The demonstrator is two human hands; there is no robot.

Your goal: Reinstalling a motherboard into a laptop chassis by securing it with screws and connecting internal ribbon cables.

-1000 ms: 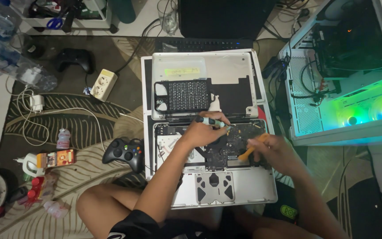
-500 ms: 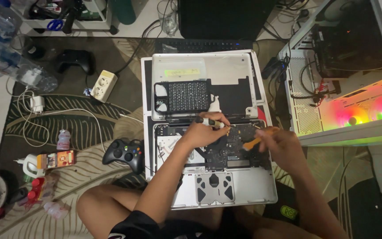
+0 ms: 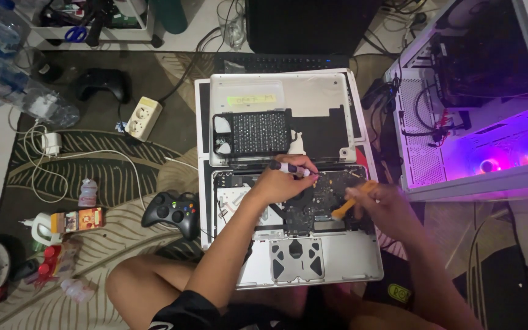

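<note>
Left hand [image 3: 279,182] is curled tight around a small purple-tipped screwdriver [image 3: 293,168], tip down on the dark logic board [image 3: 313,205] of the opened laptop [image 3: 294,244]. Right hand [image 3: 386,208] pinches an orange pry tool [image 3: 351,201] against the board's right side. Since half a second ago, hands barely moved; the PC case [image 3: 478,110] lighting went from orange-pink to purple. Removed bottom cover [image 3: 282,119] sits just behind the laptop.

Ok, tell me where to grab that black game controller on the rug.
Take the game controller by one of its two handle horns, which angle toward the person's knee. Come from above on its left side, probably; the opened laptop edge sits close on its right.
</note>
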